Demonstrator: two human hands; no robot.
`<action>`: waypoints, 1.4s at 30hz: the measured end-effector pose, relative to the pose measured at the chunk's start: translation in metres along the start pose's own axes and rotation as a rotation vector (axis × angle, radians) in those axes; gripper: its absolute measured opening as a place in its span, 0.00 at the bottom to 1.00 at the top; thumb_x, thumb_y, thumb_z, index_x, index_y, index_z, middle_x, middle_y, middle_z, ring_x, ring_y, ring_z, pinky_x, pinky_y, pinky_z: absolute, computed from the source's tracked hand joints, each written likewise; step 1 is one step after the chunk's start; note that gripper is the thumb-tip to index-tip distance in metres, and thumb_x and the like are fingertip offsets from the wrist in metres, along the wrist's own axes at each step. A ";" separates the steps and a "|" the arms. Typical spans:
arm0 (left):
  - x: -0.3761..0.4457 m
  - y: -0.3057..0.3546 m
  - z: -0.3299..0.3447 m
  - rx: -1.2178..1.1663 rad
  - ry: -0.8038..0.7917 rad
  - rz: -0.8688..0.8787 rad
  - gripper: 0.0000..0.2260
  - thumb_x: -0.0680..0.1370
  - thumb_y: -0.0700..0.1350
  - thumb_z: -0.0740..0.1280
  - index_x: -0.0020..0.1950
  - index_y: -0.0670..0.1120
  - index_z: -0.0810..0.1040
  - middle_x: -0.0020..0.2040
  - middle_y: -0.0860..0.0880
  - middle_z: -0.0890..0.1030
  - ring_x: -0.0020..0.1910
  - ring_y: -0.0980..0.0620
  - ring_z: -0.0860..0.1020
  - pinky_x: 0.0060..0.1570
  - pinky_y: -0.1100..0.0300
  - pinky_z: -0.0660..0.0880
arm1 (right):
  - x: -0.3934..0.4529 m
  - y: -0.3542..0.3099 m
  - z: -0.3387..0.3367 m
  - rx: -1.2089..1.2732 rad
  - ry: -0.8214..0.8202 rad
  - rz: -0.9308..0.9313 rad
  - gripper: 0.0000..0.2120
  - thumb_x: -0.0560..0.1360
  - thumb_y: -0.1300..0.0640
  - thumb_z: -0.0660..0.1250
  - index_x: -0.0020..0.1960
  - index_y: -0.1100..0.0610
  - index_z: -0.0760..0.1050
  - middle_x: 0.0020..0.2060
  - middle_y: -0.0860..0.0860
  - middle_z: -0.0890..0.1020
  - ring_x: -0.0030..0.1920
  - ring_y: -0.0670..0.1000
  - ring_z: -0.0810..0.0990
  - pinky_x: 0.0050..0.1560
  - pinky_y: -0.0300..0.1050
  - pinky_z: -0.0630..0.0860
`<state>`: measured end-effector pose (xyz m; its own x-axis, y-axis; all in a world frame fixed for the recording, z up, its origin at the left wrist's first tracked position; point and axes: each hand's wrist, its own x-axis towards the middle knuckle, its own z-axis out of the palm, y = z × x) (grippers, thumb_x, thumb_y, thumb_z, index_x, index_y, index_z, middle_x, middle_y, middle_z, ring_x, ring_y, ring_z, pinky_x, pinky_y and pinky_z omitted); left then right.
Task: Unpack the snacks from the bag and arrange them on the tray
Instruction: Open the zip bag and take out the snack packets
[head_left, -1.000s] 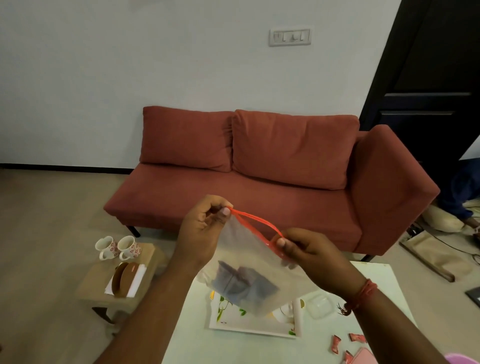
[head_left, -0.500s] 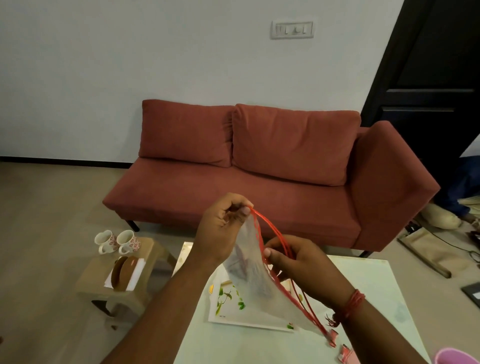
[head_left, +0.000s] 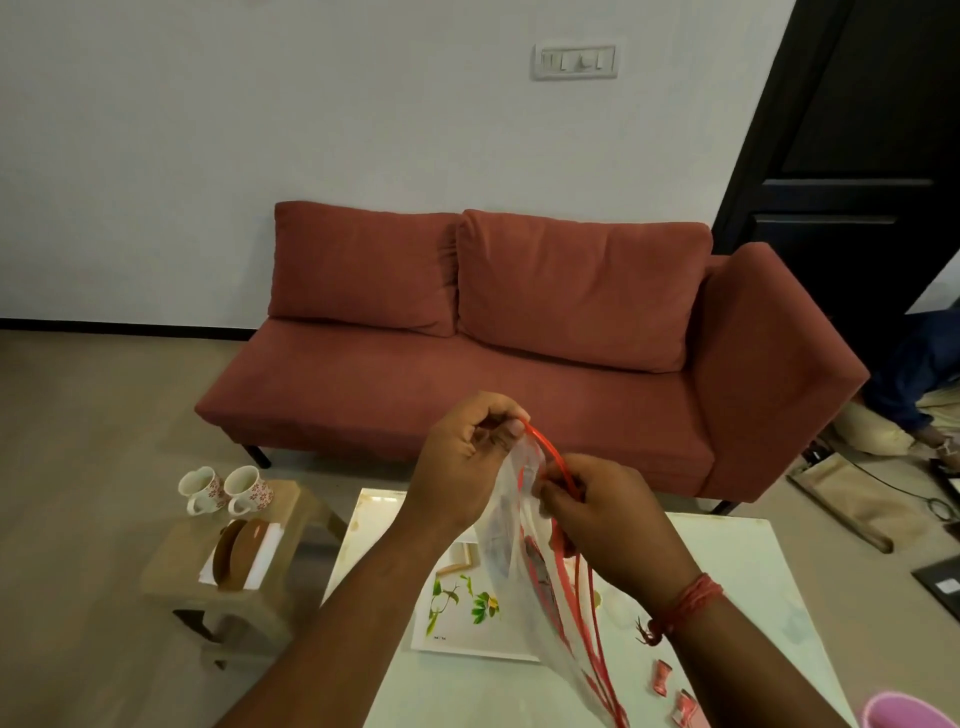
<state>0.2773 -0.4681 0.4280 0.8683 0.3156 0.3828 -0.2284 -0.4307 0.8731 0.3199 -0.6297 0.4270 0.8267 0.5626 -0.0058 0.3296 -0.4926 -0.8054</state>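
Pale glossy worktop (head_left: 769, 613), rectangular. White tray (head_left: 457, 618) with leaf print lies flat on it, left of centre. Small red snack packets (head_left: 662, 675) scattered near right front edge. Pink container (head_left: 914, 714) at right corner, cropped.

The room is lit evenly and softly, with no glare seen. Straight lines are bowed by the wide lens near the edges, and slight softness is noted throughout.
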 end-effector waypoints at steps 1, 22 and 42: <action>0.000 -0.001 0.000 0.001 0.006 -0.005 0.09 0.80 0.42 0.66 0.46 0.57 0.77 0.43 0.61 0.80 0.44 0.61 0.78 0.44 0.66 0.76 | 0.001 0.000 -0.001 -0.012 0.004 0.009 0.08 0.78 0.55 0.65 0.41 0.53 0.79 0.34 0.51 0.83 0.31 0.50 0.83 0.36 0.49 0.82; -0.052 -0.003 0.036 0.247 0.027 -0.217 0.08 0.81 0.37 0.63 0.55 0.49 0.77 0.53 0.53 0.73 0.49 0.50 0.80 0.48 0.57 0.83 | 0.011 0.017 0.001 0.418 0.017 0.065 0.11 0.71 0.44 0.70 0.39 0.52 0.77 0.28 0.52 0.78 0.24 0.50 0.76 0.26 0.45 0.76; -0.037 0.005 0.040 0.032 0.064 -0.325 0.10 0.84 0.46 0.56 0.51 0.45 0.75 0.48 0.48 0.78 0.47 0.52 0.80 0.48 0.61 0.80 | -0.013 0.008 0.002 0.311 0.081 -0.007 0.04 0.77 0.53 0.69 0.45 0.49 0.82 0.36 0.46 0.84 0.38 0.44 0.82 0.41 0.39 0.79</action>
<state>0.2614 -0.5153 0.4058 0.8636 0.4931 0.1054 0.0706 -0.3251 0.9431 0.3112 -0.6395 0.4188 0.8626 0.5045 0.0375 0.1906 -0.2555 -0.9478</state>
